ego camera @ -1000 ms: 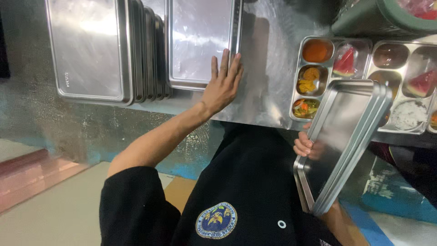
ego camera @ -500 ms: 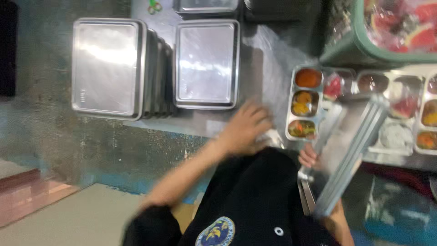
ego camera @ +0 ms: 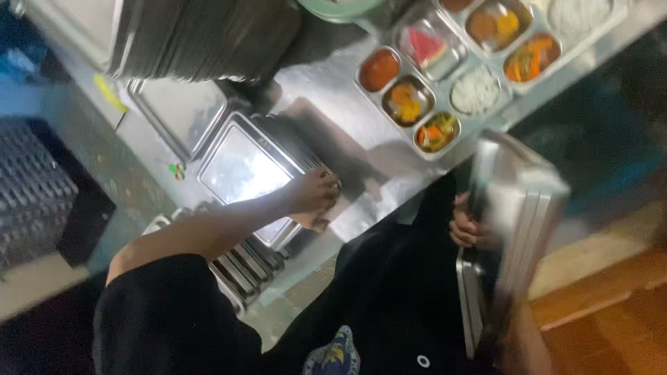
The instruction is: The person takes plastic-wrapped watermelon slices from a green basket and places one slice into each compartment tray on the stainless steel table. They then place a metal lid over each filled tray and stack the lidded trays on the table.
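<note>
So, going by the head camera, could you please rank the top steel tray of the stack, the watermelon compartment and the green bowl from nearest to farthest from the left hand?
1. Top steel tray: the left hand rests on its right edge.
2. Watermelon compartment: up and to the right, in the filled meal tray.
3. Green bowl: at the top edge of the picture, slightly farther.

Filled food tray (ego camera: 431, 97) w/ watermelon, green bowl (ego camera: 340, 7) on steel counter (ego camera: 333, 149)

A stainless steel counter (ego camera: 333, 149) carries everything. Near its front edge sits a filled compartment tray (ego camera: 424, 90) of food, with a second food tray (ego camera: 528, 42) just behind it. Well to that tray's left lie stacked empty steel trays (ego camera: 243, 170).
</note>
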The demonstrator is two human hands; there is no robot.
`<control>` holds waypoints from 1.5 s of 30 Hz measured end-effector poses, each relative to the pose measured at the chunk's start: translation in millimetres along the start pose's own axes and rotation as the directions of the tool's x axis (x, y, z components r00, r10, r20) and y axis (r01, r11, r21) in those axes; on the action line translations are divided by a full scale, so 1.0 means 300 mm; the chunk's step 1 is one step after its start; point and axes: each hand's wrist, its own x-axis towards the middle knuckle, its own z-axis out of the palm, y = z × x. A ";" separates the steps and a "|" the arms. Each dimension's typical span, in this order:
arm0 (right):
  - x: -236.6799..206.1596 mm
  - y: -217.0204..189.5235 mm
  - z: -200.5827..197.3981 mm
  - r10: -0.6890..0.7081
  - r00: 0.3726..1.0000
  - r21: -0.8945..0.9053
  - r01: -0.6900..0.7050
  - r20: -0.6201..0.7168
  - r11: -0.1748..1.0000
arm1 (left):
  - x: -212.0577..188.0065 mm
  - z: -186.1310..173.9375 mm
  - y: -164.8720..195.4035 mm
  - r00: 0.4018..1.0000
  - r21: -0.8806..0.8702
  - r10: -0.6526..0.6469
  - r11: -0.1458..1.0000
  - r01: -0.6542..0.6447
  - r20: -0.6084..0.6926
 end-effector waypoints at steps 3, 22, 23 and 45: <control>-0.077 0.209 -0.033 -0.168 0.936 0.086 0.148 0.310 0.985 | -0.003 0.021 0.026 0.998 -0.088 0.015 0.996 -0.021 -0.066; -0.173 0.552 0.087 -0.333 0.919 -0.153 0.367 0.212 0.917 | -0.023 -0.016 0.125 0.935 -0.057 -0.172 0.985 0.163 -0.309; -0.138 0.509 0.100 -0.287 0.929 -0.160 0.328 0.234 0.931 | -0.038 -0.039 0.158 0.906 -0.049 -0.196 0.980 0.192 -0.375; 0.183 -0.559 0.227 0.294 0.951 -0.281 -0.308 -0.091 0.909 | -0.076 0.478 0.426 -0.369 -0.035 -0.697 0.444 -0.896 0.615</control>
